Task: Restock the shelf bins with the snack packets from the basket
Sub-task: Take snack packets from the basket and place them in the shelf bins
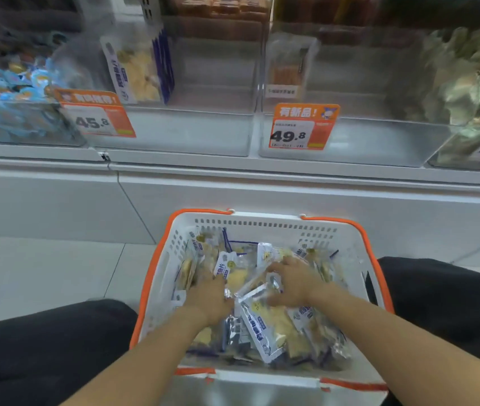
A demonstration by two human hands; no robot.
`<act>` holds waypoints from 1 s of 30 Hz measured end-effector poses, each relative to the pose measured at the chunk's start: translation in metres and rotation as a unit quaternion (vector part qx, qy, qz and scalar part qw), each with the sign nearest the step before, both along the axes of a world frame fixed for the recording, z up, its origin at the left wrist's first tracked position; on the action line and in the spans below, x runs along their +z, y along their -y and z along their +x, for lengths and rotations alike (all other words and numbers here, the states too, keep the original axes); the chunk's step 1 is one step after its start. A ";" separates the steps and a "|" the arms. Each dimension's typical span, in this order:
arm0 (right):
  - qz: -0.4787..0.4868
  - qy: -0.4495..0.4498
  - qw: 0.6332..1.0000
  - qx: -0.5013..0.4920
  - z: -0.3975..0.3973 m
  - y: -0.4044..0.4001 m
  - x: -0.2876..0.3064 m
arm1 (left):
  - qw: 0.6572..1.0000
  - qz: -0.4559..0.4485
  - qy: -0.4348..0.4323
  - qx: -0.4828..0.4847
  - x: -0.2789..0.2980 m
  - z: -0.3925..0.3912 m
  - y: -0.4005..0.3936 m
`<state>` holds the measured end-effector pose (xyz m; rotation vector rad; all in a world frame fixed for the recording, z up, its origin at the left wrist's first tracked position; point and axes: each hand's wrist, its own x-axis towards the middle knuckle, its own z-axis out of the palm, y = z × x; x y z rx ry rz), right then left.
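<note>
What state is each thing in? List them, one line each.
Basket: on the floor, full of snack packets.
Left hand: down among the packets, grip hidden.
Right hand: fingers spread over packets.
Bin tagged 45.8: nearly empty, a few packets upright at its left.
Bin tagged 49.8: nearly empty.

Orange price tags (303, 126) reading 45.8 and 49.8; pale floor tiles (42, 273).

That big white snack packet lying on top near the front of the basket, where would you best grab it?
Take the packet by its upper sealed edge, coming from above. It lies flat and slanted on top of the pile, that flat edge free beside the right hand. The basket walls block a sideways approach.
</note>
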<state>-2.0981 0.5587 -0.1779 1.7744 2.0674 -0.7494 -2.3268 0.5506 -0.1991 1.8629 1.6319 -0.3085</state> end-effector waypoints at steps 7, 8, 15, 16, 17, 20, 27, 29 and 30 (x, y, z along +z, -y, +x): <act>-0.053 -0.029 0.998 -0.027 0.007 0.024 -0.014 | 0.993 0.083 0.066 0.049 -0.013 0.013 0.013; -0.050 -0.039 0.997 -0.033 0.004 0.023 -0.014 | 0.991 0.085 0.081 0.063 -0.013 0.013 0.013; -0.041 -0.068 0.996 -0.043 -0.009 0.020 -0.007 | 0.971 0.075 0.171 0.150 -0.002 0.014 0.008; -0.042 -0.073 0.995 -0.046 -0.009 0.020 -0.007 | 0.968 0.072 0.181 0.157 0.000 0.014 0.006; -0.040 -0.084 0.994 -0.053 -0.010 0.020 -0.005 | 0.965 0.071 0.192 0.165 0.002 0.013 0.005; -0.023 -0.133 0.984 -0.113 -0.015 0.019 -0.002 | 0.964 0.076 0.204 0.154 0.012 0.012 -0.004; -0.041 -0.282 0.941 -0.185 -0.027 0.011 0.019 | 0.966 0.119 0.211 0.091 0.046 -0.001 -0.025; -0.048 -0.321 0.923 -0.206 -0.028 0.007 0.024 | 0.956 0.142 0.243 0.087 0.058 -0.002 -0.029; -0.049 -0.342 0.913 -0.219 -0.028 0.006 0.026 | 0.952 0.148 0.255 0.087 0.063 -0.004 -0.031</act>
